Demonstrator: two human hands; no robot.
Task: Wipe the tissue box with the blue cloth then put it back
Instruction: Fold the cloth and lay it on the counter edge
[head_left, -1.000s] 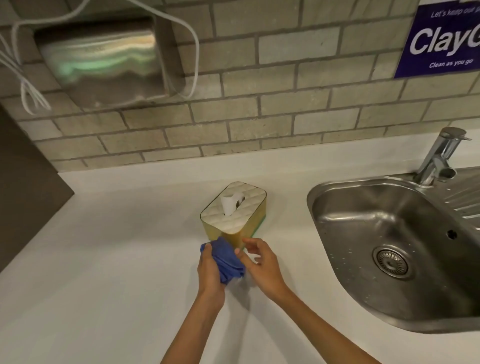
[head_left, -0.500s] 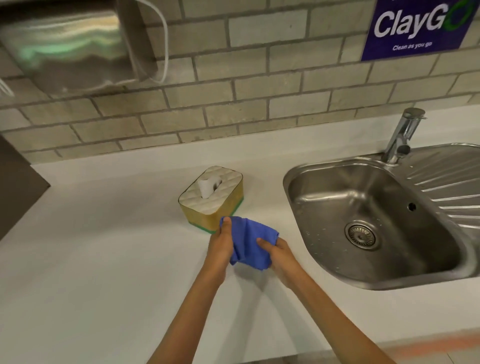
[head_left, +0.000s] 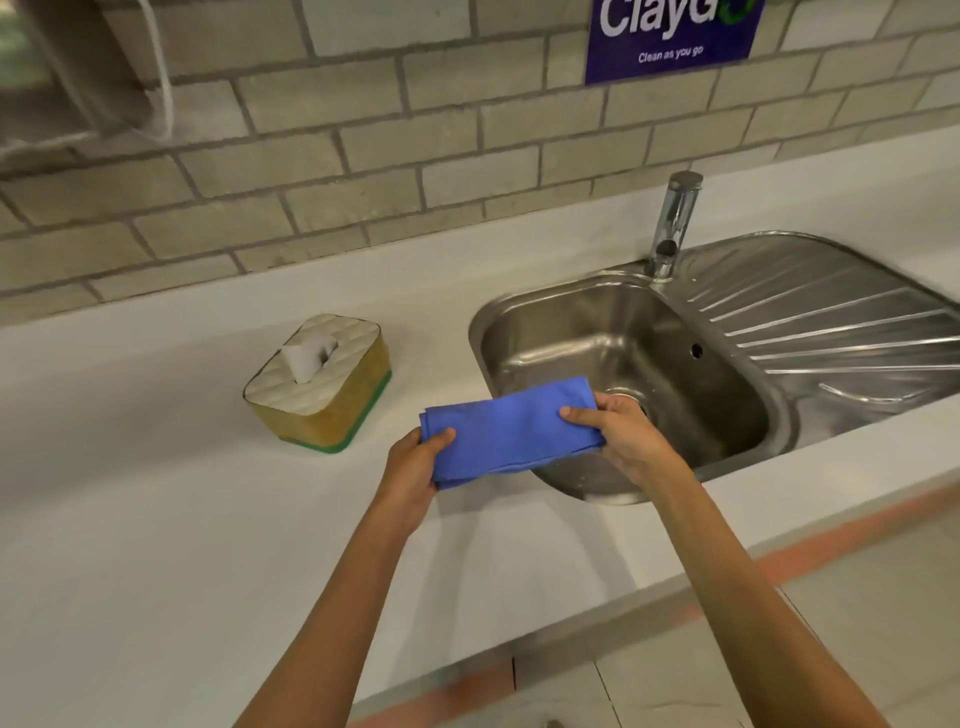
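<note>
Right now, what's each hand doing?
Left hand: closed on the cloth's left end.
Right hand: closed on its right end.

A white countertop (head_left: 156, 519) runs along the brick wall. The tissue box (head_left: 318, 382) stands on it. A steel sink (head_left: 623, 364) is set into it, right of the box.

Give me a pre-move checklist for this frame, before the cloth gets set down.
1. Blue cloth folded flat: ok.
2. Both hands on it: ok, left hand at one end, right hand at the other.
3. Tissue box upright on the counter, apart from the cloth: ok.
4. Box wiped all round: cannot tell.
5. Cloth clear of the sink: not ok, its right end hangs over the basin edge.
6. Bare counter below for setting it down: ok.
</note>
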